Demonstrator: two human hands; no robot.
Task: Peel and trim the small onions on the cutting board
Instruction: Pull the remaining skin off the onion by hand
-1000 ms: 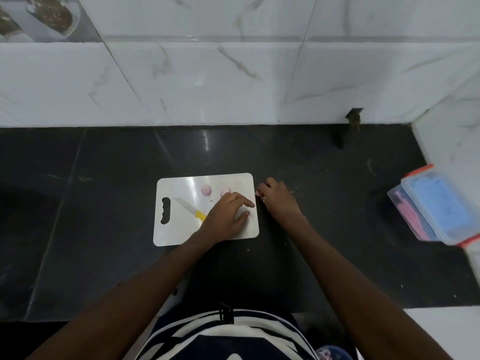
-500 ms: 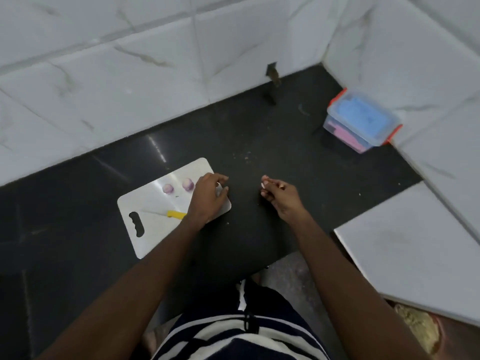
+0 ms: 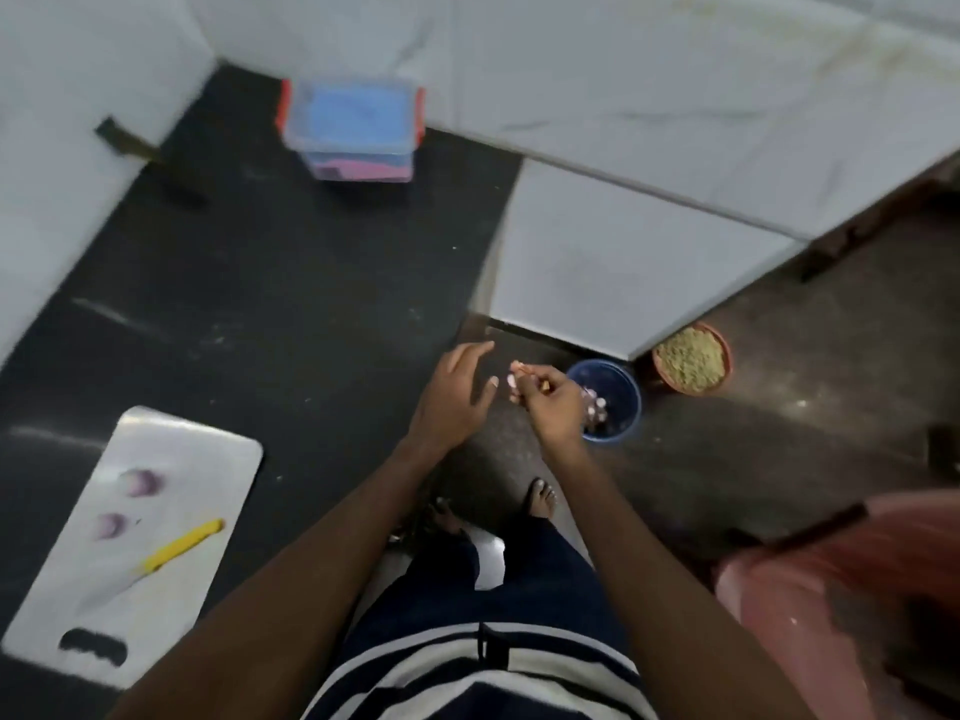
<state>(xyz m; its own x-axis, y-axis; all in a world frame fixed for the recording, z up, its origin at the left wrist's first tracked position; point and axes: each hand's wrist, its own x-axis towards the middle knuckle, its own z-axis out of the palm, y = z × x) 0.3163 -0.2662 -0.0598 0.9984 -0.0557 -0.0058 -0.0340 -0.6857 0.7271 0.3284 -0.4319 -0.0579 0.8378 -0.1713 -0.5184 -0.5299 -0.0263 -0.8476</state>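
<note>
**Peel scraps going to floor bin, onions waiting on board**

Person is turned away to the right of the flat white plastic cutting board (image 3: 171,449), which sits on the black stone counter (image 3: 260,283). Two small round purple onions (image 3: 140,482) lie on the board, apart from each other. They look peeled, but blur makes it hard to be sure. The yellow-handled knife (image 3: 182,545) lies on the board just beside them, with no hand on it.

Both hands are well right of the board, past the counter edge. The left hand (image 3: 454,402) holds nothing, fingers spread and relaxed. The right hand (image 3: 548,402) has curled fingertips pinching small pale-pink peel scraps (image 3: 519,374), probably onion skin. It is held above a round blue plastic bucket (image 3: 631,402) on the floor, which already has bits in it. A terracotta bowl of greenish grain (image 3: 691,361) is further right again. A clear plastic box with a blue lid and red clips (image 3: 353,127) sits on the counter, far behind the board.

Risks:
- Scraps are light and may be sticky, so they could cling to the fingers or drift and miss the bucket, landing on the floor near the bare feet.
- The pinch looks nearer the bucket's rim than its middle, which makes a miss more likely.
- Nobody is watching the board. The round onions could roll if the counter is bumped on the turn back, and a blind reach could meet the knife blade.
</note>
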